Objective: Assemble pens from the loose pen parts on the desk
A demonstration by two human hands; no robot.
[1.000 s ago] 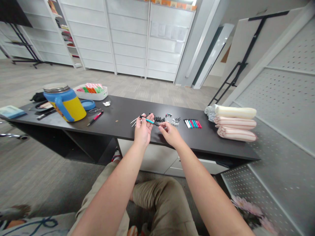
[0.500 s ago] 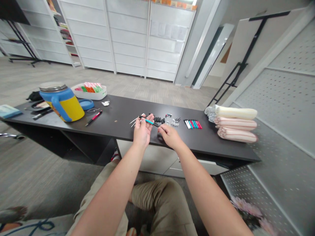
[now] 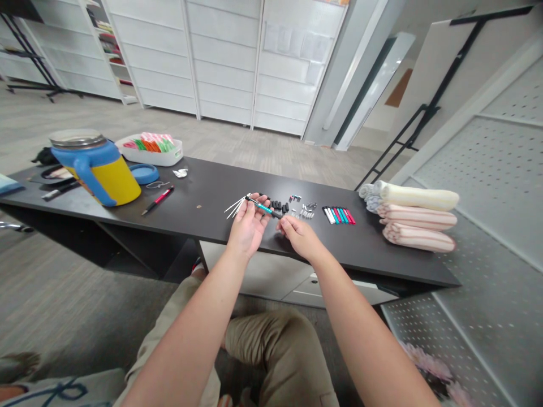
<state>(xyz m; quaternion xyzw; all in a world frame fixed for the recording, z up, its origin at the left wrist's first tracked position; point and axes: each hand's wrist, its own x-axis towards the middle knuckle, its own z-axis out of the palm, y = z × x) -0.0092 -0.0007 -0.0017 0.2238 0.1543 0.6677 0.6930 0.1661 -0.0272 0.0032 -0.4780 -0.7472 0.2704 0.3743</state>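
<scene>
A teal and black pen (image 3: 265, 209) is held between my two hands, over the front part of the dark tabletop (image 3: 216, 192). My left hand (image 3: 248, 223) closes thumb and fingers around its teal barrel, palm turned up. At its black end on the right, my right hand (image 3: 296, 230) pinches with thumb and forefinger. Thin white sticks (image 3: 235, 208) lie just left of my left hand. Beyond the hands are black grip-like pieces (image 3: 280, 207), small clear and silver parts (image 3: 307, 213) and tiny coloured pieces (image 3: 295, 198). A row of white, teal and red barrels (image 3: 339, 215) lies farther right.
On the left stand a blue and yellow mug (image 3: 99, 175), its blue lid (image 3: 144, 173) and a white basket (image 3: 173, 157) of wrapped packets. A red and black pen (image 3: 158, 200) lies before them. Rolled towels (image 3: 418, 215) are stacked at the right end.
The camera view has shifted slightly, so the table contents sit a little differently in view. Both hands keep hold of the pen, which has turned slightly.
</scene>
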